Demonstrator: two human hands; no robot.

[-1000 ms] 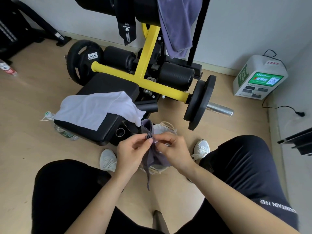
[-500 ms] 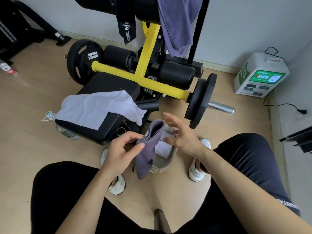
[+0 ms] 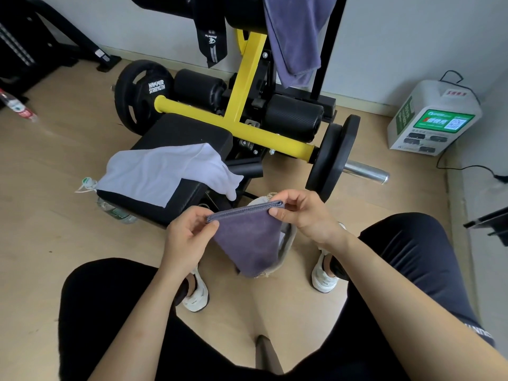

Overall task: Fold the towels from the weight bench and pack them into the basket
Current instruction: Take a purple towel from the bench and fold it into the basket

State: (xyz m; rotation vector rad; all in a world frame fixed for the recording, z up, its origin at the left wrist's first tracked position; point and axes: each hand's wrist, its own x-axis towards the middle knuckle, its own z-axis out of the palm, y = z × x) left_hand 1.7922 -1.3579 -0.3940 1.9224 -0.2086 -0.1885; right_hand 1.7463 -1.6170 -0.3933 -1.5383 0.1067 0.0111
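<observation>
Left hand [image 3: 189, 237] and right hand [image 3: 305, 215] each pinch a top corner of the folded towel [image 3: 247, 240], so it hangs flat. It's directly over the basket [image 3: 288, 243], probably for a straight drop-in.

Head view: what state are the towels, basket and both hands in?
held towel: folded, hanging over the basket.
white towel: unfolded, draped on the bench.
hanging towel: draped over the top pad.
basket: on the floor, contents mostly hidden.
left hand: pinches the held towel's left corner.
right hand: pinches its right corner.
</observation>
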